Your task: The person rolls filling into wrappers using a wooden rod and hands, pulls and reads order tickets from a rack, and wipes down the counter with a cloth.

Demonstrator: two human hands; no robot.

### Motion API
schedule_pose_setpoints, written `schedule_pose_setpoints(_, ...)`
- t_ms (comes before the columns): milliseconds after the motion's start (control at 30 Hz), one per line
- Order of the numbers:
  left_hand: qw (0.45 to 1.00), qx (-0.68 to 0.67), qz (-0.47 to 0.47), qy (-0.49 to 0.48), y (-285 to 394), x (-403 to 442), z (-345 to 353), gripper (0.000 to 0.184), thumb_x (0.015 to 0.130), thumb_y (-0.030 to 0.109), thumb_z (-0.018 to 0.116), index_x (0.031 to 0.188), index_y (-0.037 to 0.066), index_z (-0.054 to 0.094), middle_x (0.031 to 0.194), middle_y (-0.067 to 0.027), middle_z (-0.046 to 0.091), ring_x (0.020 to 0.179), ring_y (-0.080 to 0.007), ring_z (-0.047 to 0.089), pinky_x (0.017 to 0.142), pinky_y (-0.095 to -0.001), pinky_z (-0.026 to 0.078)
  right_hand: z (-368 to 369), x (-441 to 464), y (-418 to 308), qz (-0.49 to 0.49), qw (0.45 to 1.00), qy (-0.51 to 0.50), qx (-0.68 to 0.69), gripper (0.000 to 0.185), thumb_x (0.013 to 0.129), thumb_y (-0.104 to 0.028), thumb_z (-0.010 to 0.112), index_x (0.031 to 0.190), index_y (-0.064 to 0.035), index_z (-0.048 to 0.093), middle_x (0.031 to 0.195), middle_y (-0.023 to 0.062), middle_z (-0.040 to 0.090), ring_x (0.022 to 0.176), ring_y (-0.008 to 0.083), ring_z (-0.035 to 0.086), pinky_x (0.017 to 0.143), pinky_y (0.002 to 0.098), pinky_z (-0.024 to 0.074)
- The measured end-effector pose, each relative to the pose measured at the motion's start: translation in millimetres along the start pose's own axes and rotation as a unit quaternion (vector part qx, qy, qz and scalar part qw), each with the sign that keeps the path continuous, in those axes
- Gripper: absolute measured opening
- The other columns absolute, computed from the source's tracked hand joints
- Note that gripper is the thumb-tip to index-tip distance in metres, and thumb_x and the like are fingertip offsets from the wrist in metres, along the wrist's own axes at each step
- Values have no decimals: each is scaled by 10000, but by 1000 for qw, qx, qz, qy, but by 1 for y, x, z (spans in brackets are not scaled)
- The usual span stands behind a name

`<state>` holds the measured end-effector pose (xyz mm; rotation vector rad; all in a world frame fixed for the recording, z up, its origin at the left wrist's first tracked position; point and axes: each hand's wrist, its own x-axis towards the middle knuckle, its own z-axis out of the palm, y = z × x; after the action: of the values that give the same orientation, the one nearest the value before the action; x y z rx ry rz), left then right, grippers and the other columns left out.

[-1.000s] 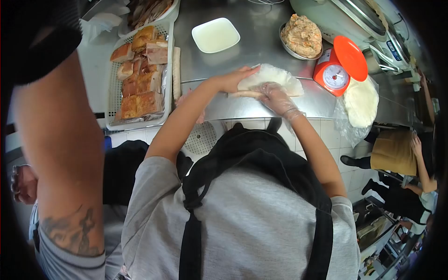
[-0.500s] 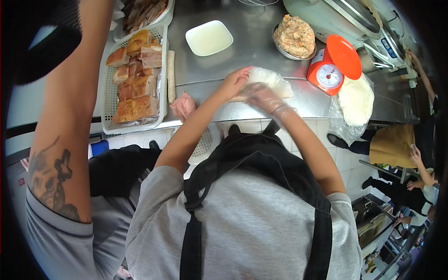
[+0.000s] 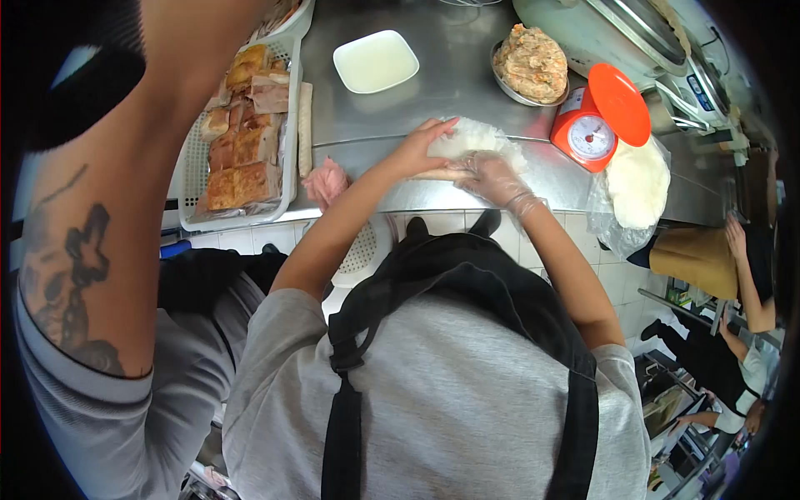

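A thin, crumpled white sheet [image 3: 475,135] lies on the steel counter before me. My left hand [image 3: 423,152] is bare and touches its left side, thumb and fingers apart. A clear plastic glove covers my right hand [image 3: 500,179], whose curled fingers grip the sheet's near right part. Between my hands, at the sheet's near edge, shows a narrow pale beige strip [image 3: 443,175]; its right end is hidden under my glove. Left of my forearm lies a pink crumpled cloth [image 3: 325,183].
White basket [image 3: 289,179] of roasted meat pieces stands left. Behind are a white square dish [image 3: 376,62] with pale liquid and a bowl of orange-flecked filling [image 3: 531,65]. Right are an orange scale [image 3: 590,137] and bagged white sheets [image 3: 637,183]. A co-worker's tattooed arm [image 3: 100,242] reaches in.
My right hand has shifted slightly right and down, and the white sheet is more bunched, exposing the beige strip. The co-worker's arm at left has moved inward over the basket.
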<state>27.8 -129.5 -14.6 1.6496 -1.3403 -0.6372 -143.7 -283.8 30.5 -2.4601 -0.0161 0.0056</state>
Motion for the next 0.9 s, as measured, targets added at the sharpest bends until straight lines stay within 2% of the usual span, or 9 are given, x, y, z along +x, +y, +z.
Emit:
schedule_pose_setpoints(100, 1000, 11, -12, -1, 5, 0, 0, 914, 716, 77, 788, 1528, 194, 385, 1223, -128, 548, 1162, -279, 553, 1036, -366, 432, -13, -5, 22, 51, 996, -56, 39, 369, 787, -156, 753, 1153, -115, 722, 1046, 151, 702, 1000, 314, 653, 927, 396, 492)
schedule_pose_setpoints(133, 1000, 17, -17, -1, 5, -1, 0, 910, 717, 83, 790, 1526, 198, 389, 1230, -127, 546, 1167, -280, 551, 1037, -366, 432, -16, -9, 29, 54, 996, -46, 58, 382, 756, -163, 782, 1132, -121, 737, 1035, 143, 713, 985, 298, 664, 915, 381, 497)
schedule_pose_setpoints(233, 1000, 24, -12, -7, 2, 0, 2, 891, 718, 94, 793, 1515, 206, 410, 1241, -128, 542, 1172, -284, 547, 1037, -367, 432, -33, -23, 34, 129, 989, -73, 15, 415, 719, -189, 816, 1125, -139, 745, 1032, 135, 721, 973, 289, 671, 907, 376, 501)
schedule_pose_setpoints(367, 999, 30, 9, -1, 1, 0, 0, 873, 714, 107, 802, 1500, 206, 435, 1244, -128, 540, 1169, -289, 546, 1038, -368, 432, -42, -28, 33, 154, 983, -93, -33, 431, 677, -216, 848, 1089, -138, 751, 1012, 130, 731, 942, 292, 679, 876, 379, 511)
schedule_pose_setpoints(467, 999, 28, -6, -21, 5, 4, -2, 869, 703, 106, 806, 1490, 207, 451, 1242, -127, 542, 1168, -291, 543, 1035, -372, 433, -43, -25, 45, 147, 982, -114, -23, 439, 656, -230, 860, 1066, -120, 747, 993, 126, 732, 924, 304, 680, 859, 381, 513)
schedule_pose_setpoints(567, 998, 42, -22, -50, 9, 14, -2, 876, 687, 107, 813, 1483, 208, 461, 1236, -126, 544, 1164, -292, 541, 1028, -373, 438, -46, -9, 31, 108, 975, -166, -98, 440, 662, -251, 860, 1059, -105, 740, 969, 137, 727, 915, 312, 678, 854, 385, 512)
schedule_pose_setpoints(633, 996, 55, -36, -62, 13, 23, -2, 883, 674, 110, 817, 1479, 210, 467, 1229, -127, 545, 1160, -294, 539, 1021, -374, 443, -33, 2, 12, 86, 986, -132, -47, 431, 673, -261, 856, 1056, -99, 741, 961, 151, 722, 914, 320, 677, 854, 394, 512)
schedule_pose_setpoints(767, 997, 55, 11, -45, -5, 26, 3, 890, 658, 131, 832, 1471, 206, 477, 1229, -120, 550, 1161, -297, 532, 1027, -379, 436, -14, 13, 13, 65, 993, -99, -6, 413, 687, -279, 847, 1042, -95, 746, 960, 170, 715, 913, 336, 674, 856, 408, 512)
schedule_pose_setpoints(900, 997, 50, 9, -50, -6, 19, 2, 895, 650, 164, 845, 1466, 200, 482, 1260, -113, 552, 1181, -293, 524, 1045, -387, 421, -28, 1, 18, 118, 981, -147, -47, 395, 682, -269, 846, 1020, -88, 749, 960, 166, 721, 913, 332, 677, 852, 409, 513)
